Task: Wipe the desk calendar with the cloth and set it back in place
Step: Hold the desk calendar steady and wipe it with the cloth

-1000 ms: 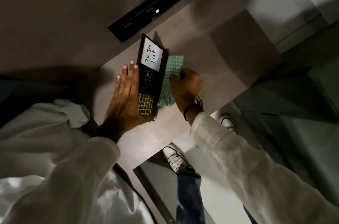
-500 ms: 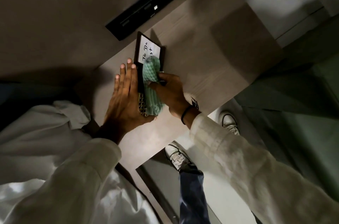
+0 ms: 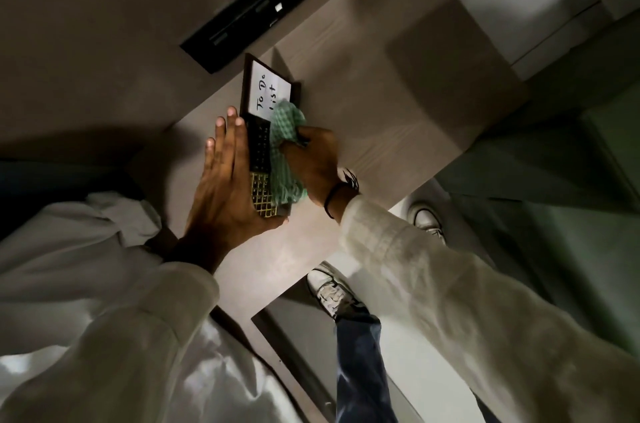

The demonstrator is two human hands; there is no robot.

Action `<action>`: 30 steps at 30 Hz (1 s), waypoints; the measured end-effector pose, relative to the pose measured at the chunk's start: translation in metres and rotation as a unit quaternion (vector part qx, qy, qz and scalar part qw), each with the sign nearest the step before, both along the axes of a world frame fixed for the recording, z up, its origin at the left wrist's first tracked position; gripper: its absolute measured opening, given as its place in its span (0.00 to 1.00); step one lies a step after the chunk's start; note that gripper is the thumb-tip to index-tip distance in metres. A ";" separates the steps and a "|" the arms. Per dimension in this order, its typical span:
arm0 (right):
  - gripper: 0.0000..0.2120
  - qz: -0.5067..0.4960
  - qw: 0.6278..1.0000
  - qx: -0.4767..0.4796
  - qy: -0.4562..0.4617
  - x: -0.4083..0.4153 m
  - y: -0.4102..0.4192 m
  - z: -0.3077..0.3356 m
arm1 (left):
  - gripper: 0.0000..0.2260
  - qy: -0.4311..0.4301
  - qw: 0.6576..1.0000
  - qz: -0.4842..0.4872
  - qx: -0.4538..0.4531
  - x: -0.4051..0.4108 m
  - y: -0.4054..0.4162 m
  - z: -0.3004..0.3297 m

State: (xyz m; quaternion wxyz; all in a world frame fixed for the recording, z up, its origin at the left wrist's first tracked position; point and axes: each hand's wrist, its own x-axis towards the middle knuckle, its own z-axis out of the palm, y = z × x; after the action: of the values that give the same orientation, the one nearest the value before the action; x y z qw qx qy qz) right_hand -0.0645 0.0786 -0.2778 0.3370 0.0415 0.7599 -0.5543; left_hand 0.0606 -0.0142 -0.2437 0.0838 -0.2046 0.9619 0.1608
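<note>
The desk calendar (image 3: 259, 142) is a dark narrow frame with a white "To Do List" panel at its far end and a gold grid at its near end. It stands on the wooden desk (image 3: 381, 93). My left hand (image 3: 225, 187) lies flat against its left side, thumb under the near end, steadying it. My right hand (image 3: 311, 163) grips a bunched green checked cloth (image 3: 285, 152) pressed on the calendar's right half, covering part of the dark middle and the panel's lower corner.
A black slotted panel (image 3: 263, 3) is set in the surface just behind the calendar. The desk's edge runs near my right wrist; below it are the floor, my white shoes (image 3: 329, 291) and a blue trouser leg.
My right hand brought the cloth from the desk beside the calendar onto its face, then slid it slightly right and down. My left hand has stayed against the calendar's side.
</note>
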 end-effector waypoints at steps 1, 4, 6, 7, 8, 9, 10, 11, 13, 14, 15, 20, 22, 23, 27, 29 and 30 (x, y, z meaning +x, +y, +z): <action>0.07 -0.008 1.000 -0.011 0.014 0.000 -0.005 0.003 | 0.69 0.004 1.000 0.001 0.000 0.000 0.000 0.000; 0.09 0.034 0.998 -0.028 0.042 0.011 -0.007 0.009 | 0.69 -0.001 1.000 0.006 0.011 0.000 -0.004 -0.001; 0.09 0.071 0.997 -0.015 0.028 0.015 0.007 0.006 | 0.71 -0.011 1.000 0.002 0.015 0.001 -0.005 -0.001; 0.08 0.082 0.996 -0.002 0.021 0.014 0.013 0.004 | 0.72 -0.013 1.000 -0.001 0.015 0.001 -0.005 -0.001; 0.06 0.086 0.996 0.014 0.022 0.010 0.017 0.002 | 0.73 -0.012 1.000 -0.002 0.014 0.001 -0.005 -0.001; 0.05 0.082 0.996 0.029 0.030 0.007 0.017 0.002 | 0.74 -0.008 1.000 0.000 0.013 0.000 -0.004 -0.001; 0.04 0.070 0.996 0.036 0.044 0.004 0.013 0.004 | 0.74 -0.006 1.000 0.003 0.012 -0.001 -0.003 -0.001; 0.04 0.052 0.996 0.035 0.058 0.003 0.006 0.007 | 0.74 -0.006 1.000 0.005 0.011 -0.001 -0.003 -0.002; 0.05 0.024 0.996 0.021 0.082 0.007 -0.009 0.013 | 0.73 -0.006 1.000 0.010 0.011 0.000 -0.004 -0.003; 0.05 0.024 0.996 0.019 0.088 0.012 -0.013 0.015 | 0.72 -0.007 1.000 0.012 0.014 0.000 -0.005 -0.003; 0.05 0.035 0.995 0.022 0.088 0.016 -0.012 0.016 | 0.72 -0.009 1.000 0.013 0.016 0.001 -0.005 -0.002; 0.05 0.062 0.996 0.047 0.053 0.006 0.009 0.007 | 0.71 -0.002 1.000 0.021 0.013 -0.001 -0.001 0.000; 0.05 0.045 0.996 0.050 0.061 0.002 -0.001 0.010 | 0.71 0.001 1.000 0.022 0.017 -0.001 -0.001 -0.001; 0.06 0.036 0.996 0.046 0.069 0.004 -0.009 0.013 | 0.70 0.004 1.000 0.021 0.018 -0.001 -0.001 -0.001; 0.06 0.052 0.994 0.039 0.083 0.015 -0.006 0.015 | 0.71 0.000 1.000 0.020 0.020 0.000 -0.003 -0.001; 0.06 0.083 0.994 0.045 0.049 0.012 0.009 0.012 | 0.72 0.000 1.000 0.022 0.022 0.000 -0.002 0.000; 0.06 0.090 0.994 0.048 0.036 0.009 0.012 0.011 | 0.72 0.000 0.999 0.024 0.024 -0.001 -0.001 0.000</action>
State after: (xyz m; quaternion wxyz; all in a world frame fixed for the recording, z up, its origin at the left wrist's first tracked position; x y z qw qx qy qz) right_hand -0.0557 0.0902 -0.2668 0.3557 -0.0313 0.7980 -0.4854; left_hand 0.0598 -0.0157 -0.2433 0.0847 -0.2252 0.9527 0.1855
